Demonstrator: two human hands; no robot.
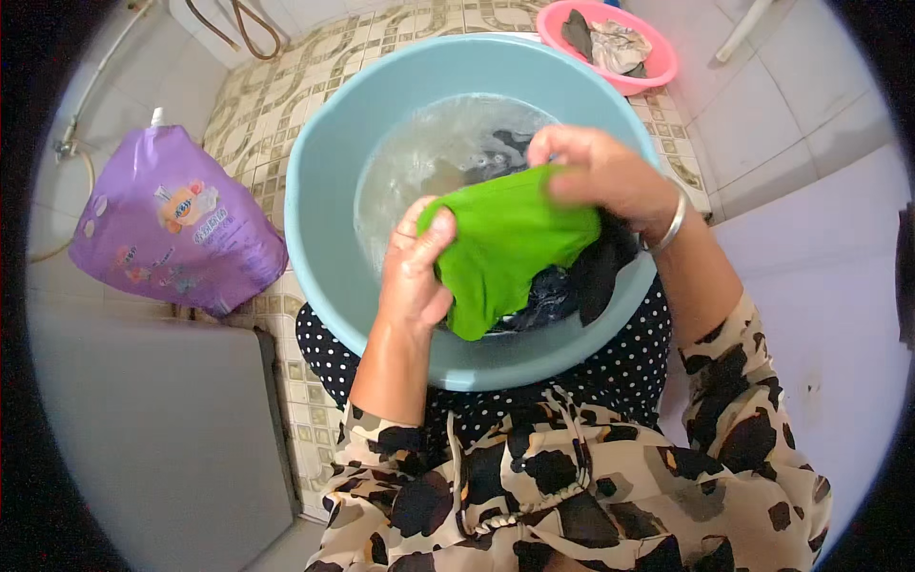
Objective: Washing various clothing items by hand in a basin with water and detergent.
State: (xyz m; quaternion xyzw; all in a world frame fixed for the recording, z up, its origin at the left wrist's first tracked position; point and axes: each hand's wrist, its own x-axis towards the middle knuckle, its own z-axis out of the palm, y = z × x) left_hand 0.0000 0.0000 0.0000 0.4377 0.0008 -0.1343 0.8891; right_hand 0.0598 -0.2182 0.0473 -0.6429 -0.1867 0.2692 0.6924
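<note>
A wide light-blue basin holds cloudy water and dark fabric. Above it, a bright green cloth is stretched between my hands. My left hand is closed on the cloth's left part, thumb over the front. My right hand is at the upper right corner, fingers curled onto the cloth and partly blurred by motion; a silver bangle circles that wrist. Black fabric lies behind and below the green cloth on the right, partly hidden by it.
A large purple pouch stands left of the basin, beside a grey box-like surface. A pink basin with clothes sits at back right. A white surface is at right. A hose hangs at the back wall.
</note>
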